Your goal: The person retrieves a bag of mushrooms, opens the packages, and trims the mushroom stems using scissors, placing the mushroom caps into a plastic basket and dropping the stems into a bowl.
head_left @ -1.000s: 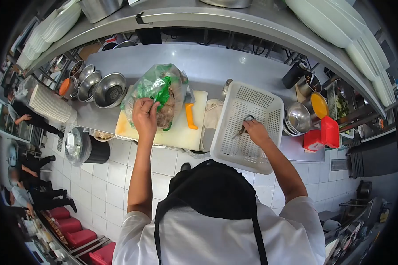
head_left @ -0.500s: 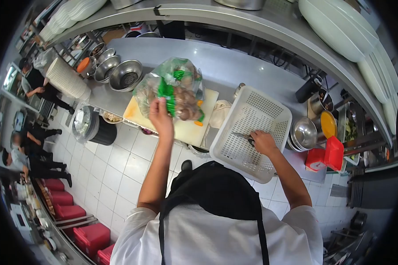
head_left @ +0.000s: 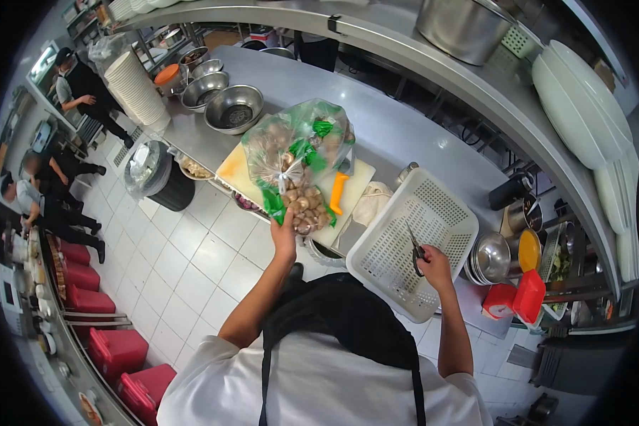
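My left hand (head_left: 284,240) is closed on the lower edge of a clear plastic bag of mushrooms (head_left: 307,207) with green printing. Its neck is tied in a white knot. Against it lies another clear and green bag of mushrooms (head_left: 266,138). Both bags rest over a pale cutting board (head_left: 232,172). An orange-handled tool (head_left: 339,192), its other end hidden, lies on the board to the right of the bags. My right hand (head_left: 435,268) grips a pair of scissors (head_left: 416,254) by the handles, blades pointing away, above a white perforated basket (head_left: 376,263).
Metal bowls (head_left: 234,108) stand at the left of the steel counter, beside stacked white containers (head_left: 136,91). A cloth (head_left: 371,203) lies by the basket. At right are more bowls (head_left: 491,257) and a red scale (head_left: 499,301). Overhead runs a shelf (head_left: 397,51). Several people stand at far left.
My left hand has drawn the near bag closer to me, exposing its tied neck and the orange handle. The scissors in my right hand have swung to point away from me.
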`<state>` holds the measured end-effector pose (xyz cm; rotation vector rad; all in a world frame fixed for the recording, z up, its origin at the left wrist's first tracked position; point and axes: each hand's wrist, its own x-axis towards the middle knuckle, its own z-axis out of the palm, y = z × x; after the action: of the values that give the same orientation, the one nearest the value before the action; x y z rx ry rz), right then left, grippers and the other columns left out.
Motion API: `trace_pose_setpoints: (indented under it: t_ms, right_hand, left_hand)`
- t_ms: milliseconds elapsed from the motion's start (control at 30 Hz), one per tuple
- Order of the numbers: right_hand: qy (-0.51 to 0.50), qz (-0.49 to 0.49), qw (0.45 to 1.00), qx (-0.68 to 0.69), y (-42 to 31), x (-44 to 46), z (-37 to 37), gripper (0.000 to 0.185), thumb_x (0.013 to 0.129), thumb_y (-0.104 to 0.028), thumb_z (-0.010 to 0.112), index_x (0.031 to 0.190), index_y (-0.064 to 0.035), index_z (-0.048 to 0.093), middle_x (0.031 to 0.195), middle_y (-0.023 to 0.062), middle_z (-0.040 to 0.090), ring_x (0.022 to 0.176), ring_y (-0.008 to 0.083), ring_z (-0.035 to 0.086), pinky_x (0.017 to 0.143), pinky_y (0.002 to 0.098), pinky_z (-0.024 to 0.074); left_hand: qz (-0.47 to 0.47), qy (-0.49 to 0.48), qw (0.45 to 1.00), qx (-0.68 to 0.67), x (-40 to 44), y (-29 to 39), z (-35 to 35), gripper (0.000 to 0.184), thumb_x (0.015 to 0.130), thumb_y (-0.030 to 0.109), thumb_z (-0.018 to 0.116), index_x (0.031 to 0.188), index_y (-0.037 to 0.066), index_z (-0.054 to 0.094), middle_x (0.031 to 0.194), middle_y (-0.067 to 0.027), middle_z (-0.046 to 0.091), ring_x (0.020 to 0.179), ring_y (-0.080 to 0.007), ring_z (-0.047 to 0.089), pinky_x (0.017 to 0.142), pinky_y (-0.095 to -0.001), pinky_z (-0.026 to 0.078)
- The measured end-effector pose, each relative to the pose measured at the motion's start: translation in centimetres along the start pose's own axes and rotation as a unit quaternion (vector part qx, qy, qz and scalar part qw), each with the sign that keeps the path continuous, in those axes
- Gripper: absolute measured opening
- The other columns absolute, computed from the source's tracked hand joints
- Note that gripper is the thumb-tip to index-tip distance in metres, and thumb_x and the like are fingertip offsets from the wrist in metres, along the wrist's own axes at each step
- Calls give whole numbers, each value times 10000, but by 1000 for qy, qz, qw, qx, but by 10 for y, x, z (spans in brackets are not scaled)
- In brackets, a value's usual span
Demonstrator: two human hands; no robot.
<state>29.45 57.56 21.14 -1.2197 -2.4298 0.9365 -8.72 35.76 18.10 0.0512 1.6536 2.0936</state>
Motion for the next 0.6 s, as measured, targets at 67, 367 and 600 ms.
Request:
trace_pose_setpoints:
  t_ms: [67,367,600]
  right_hand:
    - [-11,38,989,145,-6,4,3,375,842,-84,678,1206,4,676,828,87,687,678,169,649,607,315,528]
    - [-2,90,901,423,-115,1,-13,354,938,-107,640,1272,10,638,806,45,630,624,109,567,549,250,462]
    - [-214,79,769,597,-192,-18,25,604,1056,-483,479,1403,11,518,934,73,619,751,170,593,626,299,475]
  left_hand:
    - [32,-29,999,7,20,-11,11,373,993,195,664,1311,27,565,1166,-83,660,1018,-171,632,854,-315,520]
    - [43,-62,994,74,77,-22,88,305,941,202,736,1167,7,670,959,-58,716,865,-193,644,843,-349,508]
    - [-69,-153,975,145,74,11,27,163,889,151,786,981,63,683,800,-13,693,658,-83,635,569,-227,491]
